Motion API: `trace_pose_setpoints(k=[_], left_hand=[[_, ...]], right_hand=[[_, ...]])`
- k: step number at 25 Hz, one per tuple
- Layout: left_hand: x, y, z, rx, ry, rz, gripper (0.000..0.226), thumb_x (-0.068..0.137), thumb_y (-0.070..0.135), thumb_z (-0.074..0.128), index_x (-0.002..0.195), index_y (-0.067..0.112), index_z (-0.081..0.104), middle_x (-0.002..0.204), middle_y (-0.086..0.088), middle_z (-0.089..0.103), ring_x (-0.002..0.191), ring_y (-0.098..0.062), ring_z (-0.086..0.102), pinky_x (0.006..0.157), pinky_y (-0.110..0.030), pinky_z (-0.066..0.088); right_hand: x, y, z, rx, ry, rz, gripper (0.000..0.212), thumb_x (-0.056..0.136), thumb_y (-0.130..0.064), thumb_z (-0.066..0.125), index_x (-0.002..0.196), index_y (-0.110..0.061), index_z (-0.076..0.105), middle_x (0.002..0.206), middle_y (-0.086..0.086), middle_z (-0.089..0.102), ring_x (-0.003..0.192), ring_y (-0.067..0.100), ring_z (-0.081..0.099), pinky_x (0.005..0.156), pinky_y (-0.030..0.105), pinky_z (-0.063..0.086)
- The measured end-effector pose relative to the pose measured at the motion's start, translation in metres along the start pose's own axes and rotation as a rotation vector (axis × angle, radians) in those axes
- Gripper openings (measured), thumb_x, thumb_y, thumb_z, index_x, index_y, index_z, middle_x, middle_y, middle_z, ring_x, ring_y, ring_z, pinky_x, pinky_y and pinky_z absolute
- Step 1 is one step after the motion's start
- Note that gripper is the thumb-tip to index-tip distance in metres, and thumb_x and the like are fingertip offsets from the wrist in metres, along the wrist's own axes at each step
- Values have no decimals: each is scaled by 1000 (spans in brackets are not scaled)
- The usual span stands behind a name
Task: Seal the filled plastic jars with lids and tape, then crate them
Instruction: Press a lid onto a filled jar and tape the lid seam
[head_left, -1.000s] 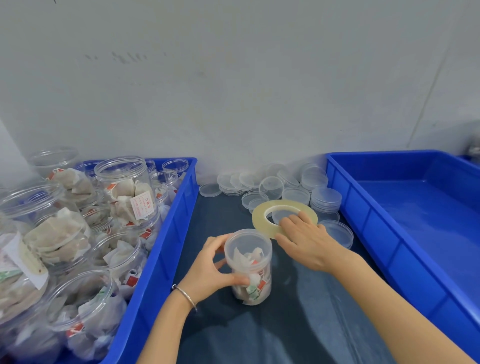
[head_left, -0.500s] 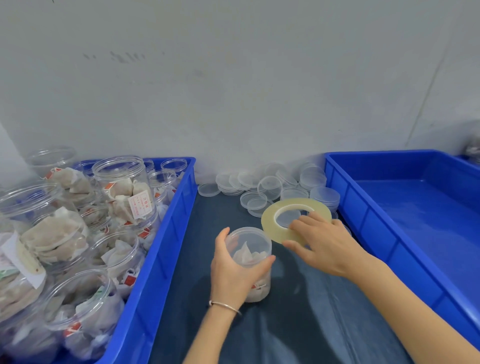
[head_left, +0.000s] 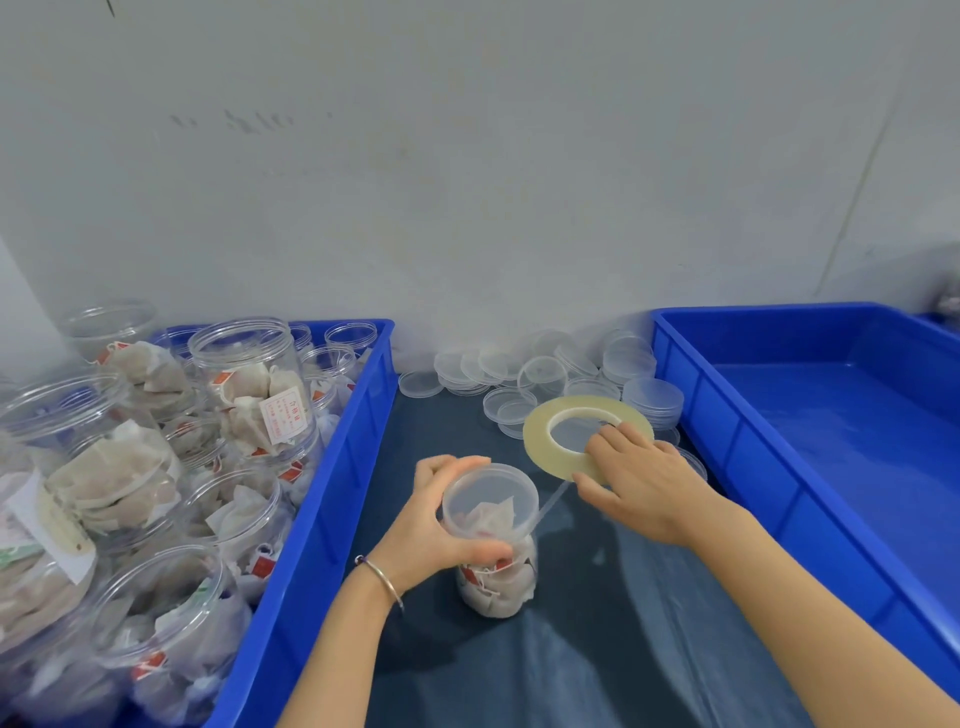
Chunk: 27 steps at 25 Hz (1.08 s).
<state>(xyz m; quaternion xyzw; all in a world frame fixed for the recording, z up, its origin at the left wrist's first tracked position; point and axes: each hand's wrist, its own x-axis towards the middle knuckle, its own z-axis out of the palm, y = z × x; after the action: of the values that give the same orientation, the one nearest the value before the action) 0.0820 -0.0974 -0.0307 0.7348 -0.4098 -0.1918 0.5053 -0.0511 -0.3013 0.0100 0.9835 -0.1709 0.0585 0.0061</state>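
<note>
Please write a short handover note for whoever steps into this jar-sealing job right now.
Left hand: grips the lidded jar, upright on the dark table.
Right hand: holds the tape roll; a strip runs from it to the jar's lid rim.
Done: lid on, tape started.
Left: wrap the tape round the lid seam, cut it, put the jar in the right blue crate, which shows no jars. Open filled jars wait in the left crate; spare lids lie by the wall.

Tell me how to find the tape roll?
Look between the two blue crates, on the dark mat. The right hand holds the tape roll just in front of the clear lids. It is the only yellowish ring there.
</note>
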Motion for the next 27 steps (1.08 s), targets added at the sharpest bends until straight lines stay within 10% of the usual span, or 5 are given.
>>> trace_pose_setpoints(k=[6, 11, 17, 23, 27], left_hand=[[-1, 0, -13, -184, -75, -54, 80, 68, 2, 82, 131, 32, 43, 123, 14, 58, 119, -2, 54, 89, -19, 49], [4, 23, -7, 155, -86, -156, 83, 74, 38, 78, 140, 22, 31, 146, 11, 30, 133, -9, 34, 109, -34, 36], [22, 50, 45, 720, 156, -233, 78, 78, 64, 59, 135, 17, 32, 134, 1, 35, 127, -22, 31, 97, -41, 37], [30, 46, -2, 577, -270, -151, 77, 80, 42, 69, 142, 27, 26, 146, 11, 26, 138, -17, 16, 109, -45, 31], [32, 49, 14, 585, -259, -222, 67, 84, 22, 59, 141, 34, 26, 150, 15, 17, 145, -28, -8, 110, -57, 22]], right_hand=[[10, -18, 11, -8, -95, 8, 41, 99, -50, 24, 103, -15, 44, 114, 0, 44, 112, 19, 36, 80, 39, 43], [10, -30, 20, -32, -47, 79, 46, 99, -52, 21, 110, -14, 45, 120, 1, 43, 119, 20, 34, 82, 44, 43], [5, -24, 17, -124, 52, 75, 49, 97, -57, 20, 108, -17, 45, 115, -3, 45, 116, 18, 37, 76, 37, 37], [5, -6, 4, 40, 34, 31, 55, 83, -74, 35, 99, -23, 49, 108, -12, 48, 112, 9, 39, 74, 28, 36], [-1, -11, 8, 58, 78, -43, 34, 93, -54, 33, 90, -20, 38, 97, -10, 37, 95, 10, 33, 72, 25, 28]])
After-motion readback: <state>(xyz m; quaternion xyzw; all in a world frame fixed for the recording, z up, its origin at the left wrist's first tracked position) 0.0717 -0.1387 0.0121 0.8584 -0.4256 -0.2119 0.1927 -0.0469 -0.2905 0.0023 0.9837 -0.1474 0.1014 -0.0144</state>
